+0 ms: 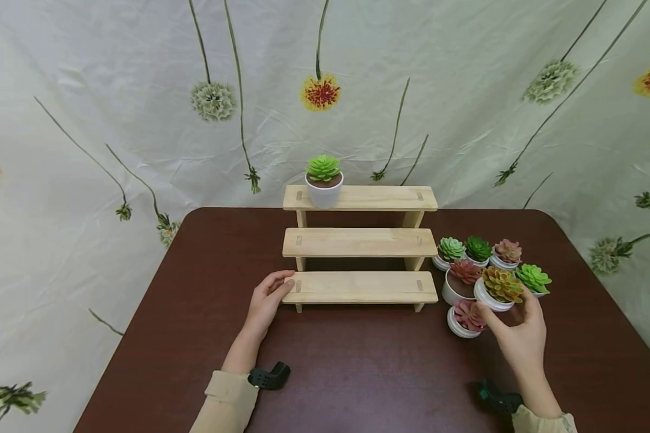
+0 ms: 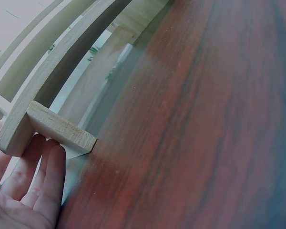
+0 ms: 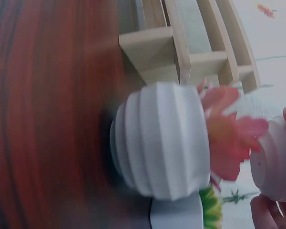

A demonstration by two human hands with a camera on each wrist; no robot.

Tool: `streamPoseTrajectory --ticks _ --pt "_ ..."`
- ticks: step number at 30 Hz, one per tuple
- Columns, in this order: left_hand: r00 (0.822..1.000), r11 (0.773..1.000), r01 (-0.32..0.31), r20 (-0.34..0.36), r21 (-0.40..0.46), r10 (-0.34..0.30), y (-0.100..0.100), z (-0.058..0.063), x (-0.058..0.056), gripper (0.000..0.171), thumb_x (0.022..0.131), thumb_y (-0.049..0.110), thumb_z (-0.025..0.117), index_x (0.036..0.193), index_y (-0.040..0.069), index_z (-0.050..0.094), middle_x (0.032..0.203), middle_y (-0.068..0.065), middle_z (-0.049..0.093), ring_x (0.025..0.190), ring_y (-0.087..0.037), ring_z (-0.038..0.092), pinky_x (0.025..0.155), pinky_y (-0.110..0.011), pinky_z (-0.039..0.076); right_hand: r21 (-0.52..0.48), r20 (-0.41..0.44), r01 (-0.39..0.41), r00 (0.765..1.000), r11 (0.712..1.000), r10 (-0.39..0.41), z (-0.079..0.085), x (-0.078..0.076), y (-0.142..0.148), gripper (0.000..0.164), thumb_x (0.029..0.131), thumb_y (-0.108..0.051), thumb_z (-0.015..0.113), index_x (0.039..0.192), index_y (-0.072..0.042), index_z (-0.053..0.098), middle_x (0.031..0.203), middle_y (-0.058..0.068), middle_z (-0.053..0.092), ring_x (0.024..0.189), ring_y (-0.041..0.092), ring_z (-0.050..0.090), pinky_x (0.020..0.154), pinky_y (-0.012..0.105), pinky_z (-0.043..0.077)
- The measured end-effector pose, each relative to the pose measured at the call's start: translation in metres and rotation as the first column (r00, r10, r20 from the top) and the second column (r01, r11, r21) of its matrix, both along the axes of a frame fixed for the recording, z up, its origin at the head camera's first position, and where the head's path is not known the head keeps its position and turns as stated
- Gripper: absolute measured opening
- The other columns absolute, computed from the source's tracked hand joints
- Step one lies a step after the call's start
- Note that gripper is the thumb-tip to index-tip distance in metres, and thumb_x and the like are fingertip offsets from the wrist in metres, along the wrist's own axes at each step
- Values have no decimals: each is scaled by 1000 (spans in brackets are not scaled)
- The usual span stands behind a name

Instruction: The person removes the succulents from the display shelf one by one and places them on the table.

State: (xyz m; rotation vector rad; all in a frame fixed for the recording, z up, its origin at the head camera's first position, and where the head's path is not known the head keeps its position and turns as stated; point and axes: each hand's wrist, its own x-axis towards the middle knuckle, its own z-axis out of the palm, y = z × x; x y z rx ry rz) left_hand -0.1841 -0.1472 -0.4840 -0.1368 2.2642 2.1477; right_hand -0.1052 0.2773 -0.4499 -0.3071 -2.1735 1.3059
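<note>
A three-step wooden shelf stand (image 1: 360, 287) stands on the table. My left hand (image 1: 263, 305) grips the left end of its lowest board; in the left wrist view the fingers (image 2: 51, 179) curl under the board beside the leg. With thumb and fingers, my right hand (image 1: 522, 343) pinches a white pot bearing an orange-green succulent (image 1: 501, 285). This pot (image 3: 275, 160) is raised above the table in the right wrist view, partly cut off by the frame edge. Nearest below it is a ribbed white pot (image 3: 162, 140) with a pink succulent (image 1: 469, 316).
More potted succulents crowd right of the stand: a dark red one (image 1: 465, 272), a pale green one (image 1: 452, 248), a dark green one (image 1: 478, 248), a pink one (image 1: 507, 250) and a bright green one (image 1: 533, 278). Another green succulent (image 1: 323, 168) stands on the top board's left. Behind hangs a floral cloth (image 1: 141, 72).
</note>
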Motion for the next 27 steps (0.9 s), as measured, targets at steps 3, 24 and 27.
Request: streamPoseTrajectory --ticks 3,24,27 --pt "1000 1000 0 -1 -2 0 0 1 0 32 91 22 63 119 8 62 117 -8 60 107 -14 51 81 -24 41 -7 -9 26 1000 1000 -26 -16 0 14 69 73 -5 79 134 -11 49 123 0 49 113 6 45 90 11 37" --pt "1000 1000 6 8 7 -6 0 -1 0 33 91 22 63 120 7 62 119 -10 60 106 -14 51 83 -23 41 -60 181 220 962 974 -206 -13 20 21 71 75 -9 79 135 -4 44 119 -4 46 109 7 47 86 9 38" --pt "1000 1000 8 7 10 -8 0 -2 0 32 91 21 63 120 7 61 121 -11 59 109 -14 50 84 -23 41 -57 204 223 957 973 -207 -15 22 23 72 75 -10 79 136 -3 42 120 -2 45 111 8 46 90 13 38"
